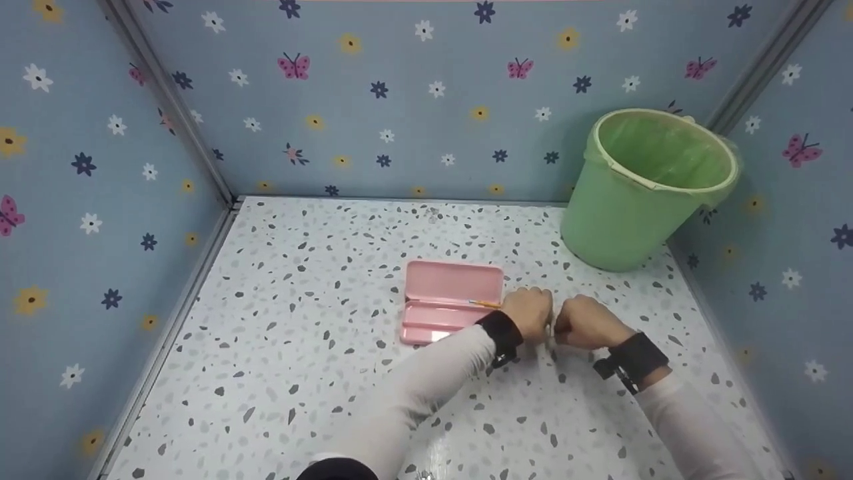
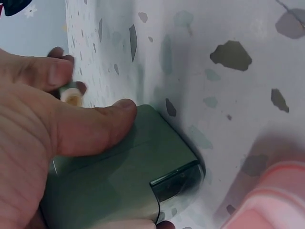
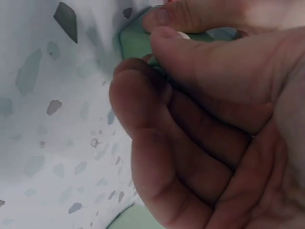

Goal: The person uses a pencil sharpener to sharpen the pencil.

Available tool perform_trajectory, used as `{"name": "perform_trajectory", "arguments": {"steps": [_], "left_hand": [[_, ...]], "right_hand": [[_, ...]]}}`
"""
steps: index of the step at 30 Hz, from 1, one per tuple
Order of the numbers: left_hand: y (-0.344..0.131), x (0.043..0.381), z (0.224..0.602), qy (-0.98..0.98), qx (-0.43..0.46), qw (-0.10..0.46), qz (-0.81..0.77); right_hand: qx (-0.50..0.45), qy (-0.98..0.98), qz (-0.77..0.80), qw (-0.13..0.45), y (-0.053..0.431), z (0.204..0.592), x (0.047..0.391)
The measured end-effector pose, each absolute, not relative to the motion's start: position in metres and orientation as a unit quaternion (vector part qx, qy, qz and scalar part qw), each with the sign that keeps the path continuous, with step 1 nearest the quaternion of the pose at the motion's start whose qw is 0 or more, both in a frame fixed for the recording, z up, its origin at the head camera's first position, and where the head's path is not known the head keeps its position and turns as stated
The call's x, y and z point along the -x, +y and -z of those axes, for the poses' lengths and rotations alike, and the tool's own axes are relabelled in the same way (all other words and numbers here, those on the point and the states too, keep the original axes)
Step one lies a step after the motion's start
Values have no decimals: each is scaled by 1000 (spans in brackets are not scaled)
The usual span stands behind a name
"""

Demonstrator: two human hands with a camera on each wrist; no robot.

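My left hand (image 1: 530,315) grips a dark green box with a see-through dark window, which looks like a pencil sharpener (image 2: 119,176). Its thumb lies along the top face in the left wrist view. Close to its right, my right hand (image 1: 590,323) pinches a thin green pencil (image 2: 71,97) between thumb and fingers, its pale wooden end facing the box. Whether that end touches the sharpener cannot be told. Left of the hands, a pink pencil case (image 1: 453,281) lies with its lid folded back. A yellowish pencil (image 1: 485,303) rests on it, partly behind my left hand.
A green waste bin (image 1: 620,220) with a liner stands at the back right corner. Flower-patterned walls (image 1: 400,100) border the speckled white tabletop (image 1: 300,320) at the back and both sides.
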State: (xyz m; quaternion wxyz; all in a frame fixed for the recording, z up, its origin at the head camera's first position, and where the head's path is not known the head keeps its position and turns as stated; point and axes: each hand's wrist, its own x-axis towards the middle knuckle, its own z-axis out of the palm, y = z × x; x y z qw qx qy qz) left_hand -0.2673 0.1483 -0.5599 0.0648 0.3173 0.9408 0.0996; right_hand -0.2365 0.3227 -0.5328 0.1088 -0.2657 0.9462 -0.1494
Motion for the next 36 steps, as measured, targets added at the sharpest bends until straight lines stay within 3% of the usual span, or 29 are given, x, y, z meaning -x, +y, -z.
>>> {"name": "perform_trajectory", "arguments": {"steps": [7, 18, 36], "left_hand": [[147, 266, 560, 940, -319, 59, -104], [148, 267, 561, 939, -321, 65, -106], [145, 262, 557, 939, -324, 56, -98]], "right_hand": [[282, 943, 134, 112, 321, 522, 237], [286, 948, 125, 57, 325, 501, 242], [260, 955, 115, 85, 323, 492, 252]]}}
